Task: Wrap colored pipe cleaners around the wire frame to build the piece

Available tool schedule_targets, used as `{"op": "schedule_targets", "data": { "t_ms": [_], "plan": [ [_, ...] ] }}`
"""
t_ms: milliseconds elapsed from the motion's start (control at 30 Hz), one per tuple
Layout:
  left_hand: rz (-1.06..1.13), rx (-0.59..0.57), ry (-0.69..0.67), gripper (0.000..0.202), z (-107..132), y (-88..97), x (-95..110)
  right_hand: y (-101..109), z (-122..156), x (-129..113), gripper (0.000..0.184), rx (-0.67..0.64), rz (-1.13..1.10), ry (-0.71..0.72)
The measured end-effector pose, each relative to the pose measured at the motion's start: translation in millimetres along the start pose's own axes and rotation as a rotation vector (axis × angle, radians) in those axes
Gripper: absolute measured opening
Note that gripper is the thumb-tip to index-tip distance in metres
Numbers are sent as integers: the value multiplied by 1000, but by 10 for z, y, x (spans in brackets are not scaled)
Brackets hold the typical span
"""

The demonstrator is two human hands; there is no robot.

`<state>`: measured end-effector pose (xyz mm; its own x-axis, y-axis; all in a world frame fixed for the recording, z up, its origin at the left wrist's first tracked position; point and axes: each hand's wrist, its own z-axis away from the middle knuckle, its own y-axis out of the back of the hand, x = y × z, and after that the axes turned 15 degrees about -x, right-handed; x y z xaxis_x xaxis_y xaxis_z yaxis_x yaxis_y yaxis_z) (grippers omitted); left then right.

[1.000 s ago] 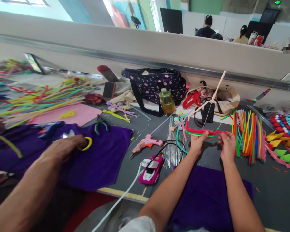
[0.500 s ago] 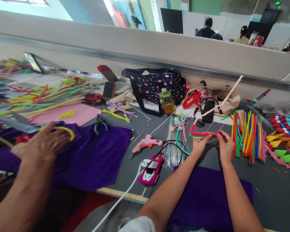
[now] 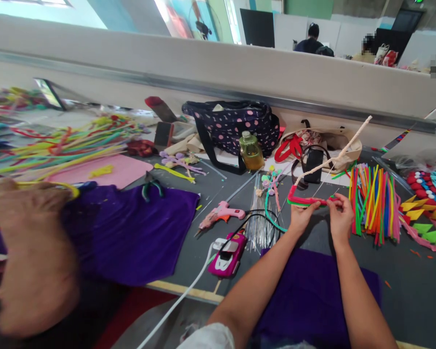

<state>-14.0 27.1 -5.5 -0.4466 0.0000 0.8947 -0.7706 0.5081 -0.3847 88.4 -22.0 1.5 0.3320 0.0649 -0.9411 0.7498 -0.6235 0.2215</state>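
Observation:
My left hand (image 3: 301, 216) and my right hand (image 3: 340, 219) are both closed in a pinch on a short flat bundle of red, pink and green pipe cleaners (image 3: 307, 199), held just above the grey table (image 3: 403, 271). A long cream pipe cleaner (image 3: 336, 156) rises from the bundle's left end, slanting up to the right. A fan of loose coloured pipe cleaners (image 3: 374, 203) lies right beside my right hand. A purple cloth (image 3: 312, 291) lies under my forearms.
A co-worker's hand (image 3: 32, 242) looms at the near left over a second purple cloth (image 3: 138, 232), with a yellow pipe cleaner (image 3: 54, 185) at its fingers. A pink glue gun (image 3: 221, 213), a pink toy car (image 3: 228, 254), a bottle (image 3: 251, 152), bags and felt triangles (image 3: 425, 215) crowd the table.
The cream pipe cleaner has swung lower and to the right while my hands stayed on the bundle. The co-worker's hand has pulled back toward the camera with the yellow pipe cleaner.

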Motion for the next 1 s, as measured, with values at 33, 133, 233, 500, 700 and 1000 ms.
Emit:
{"op": "schedule_targets", "data": {
  "t_ms": [33,133,233,500,700,1000],
  "plan": [
    [-5,3,1,25,1,-3,-2,1,2,-7,45,29,24,10],
    [-17,17,0,25,6,-9,-14,1,11,-18,41,83,79,34],
    [-38,18,-8,23,13,-4,-33,-6,17,-14,35,62,76,37],
    [-76,-39,-24,22,23,9,-31,-30,-32,56,41,10,-326,-53],
    [-32,-19,-11,23,16,8,-20,19,-72,14,47,-77,-609,-189],
    [152,15,95,34,-4,20,55,90,-66,-15,48,-246,-687,-231]
  ]
}}
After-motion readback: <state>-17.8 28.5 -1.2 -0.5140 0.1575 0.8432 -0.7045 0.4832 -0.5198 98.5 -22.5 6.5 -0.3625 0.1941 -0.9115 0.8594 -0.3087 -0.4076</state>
